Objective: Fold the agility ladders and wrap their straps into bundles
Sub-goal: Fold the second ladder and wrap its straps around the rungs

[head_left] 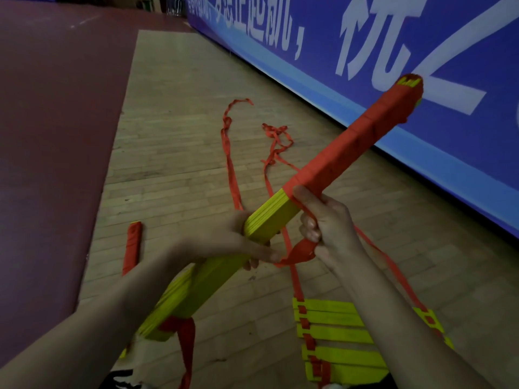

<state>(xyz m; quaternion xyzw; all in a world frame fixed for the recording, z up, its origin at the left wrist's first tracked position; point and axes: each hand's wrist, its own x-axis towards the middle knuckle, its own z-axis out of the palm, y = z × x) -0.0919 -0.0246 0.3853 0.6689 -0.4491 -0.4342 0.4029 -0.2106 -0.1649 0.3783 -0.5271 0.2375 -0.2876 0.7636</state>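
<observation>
A stacked bundle of yellow ladder rungs (269, 217) slants from lower left to upper right, its far half wound in red strap (362, 136). My left hand (224, 242) grips the stack around its middle from below. My right hand (325, 223) holds a bunched loop of the red strap beside the stack, thumb resting at the edge of the wrapping. Loose strap (230, 153) trails away over the wooden floor. A second ladder (334, 338), yellow rungs on red straps, lies partly spread at the lower right.
A finished red-wrapped bundle (132, 247) lies on the floor at the left, by the edge of a dark red mat (50, 136). A blue banner with white characters (393, 51) runs along the right side. A dark shoe (120, 381) shows at the bottom.
</observation>
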